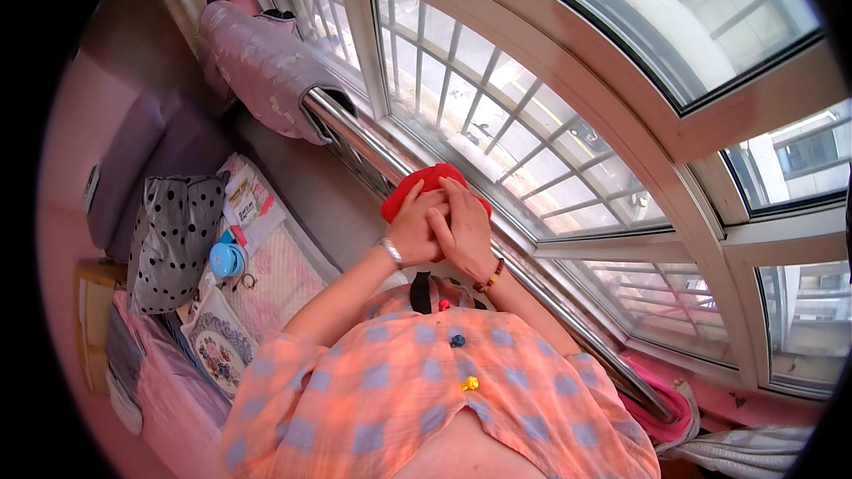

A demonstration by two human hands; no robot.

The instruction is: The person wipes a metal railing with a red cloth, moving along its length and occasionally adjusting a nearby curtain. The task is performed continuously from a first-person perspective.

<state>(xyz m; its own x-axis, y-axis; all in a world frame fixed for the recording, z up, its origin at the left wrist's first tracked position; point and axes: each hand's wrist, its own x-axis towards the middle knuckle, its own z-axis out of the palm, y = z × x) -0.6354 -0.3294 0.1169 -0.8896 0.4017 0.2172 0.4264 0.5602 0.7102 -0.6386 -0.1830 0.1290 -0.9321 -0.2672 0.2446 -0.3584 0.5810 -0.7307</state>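
A red cloth item (426, 176), perhaps a folded cloth or cap, lies under both of my hands in front of my body. My left hand (414, 229), with a silver bracelet at the wrist, rests on it. Crossing over those fingers is my right hand (464, 229), which wears a beaded bracelet. The overlapping fingers and palms hide much of the red item, so how each hand grips it does not show fully. A metal rail (363, 140) passes just beyond the hands.
Barred windows (506, 100) line the far side and right. A pink-grey padded cover (266, 73) hangs over the rail. At left, a sofa bears a polka-dot pillow (176, 239), a blue round object (226, 259) and an embroidered cloth (219, 346). A bright pink cloth (665, 406) hangs at lower right.
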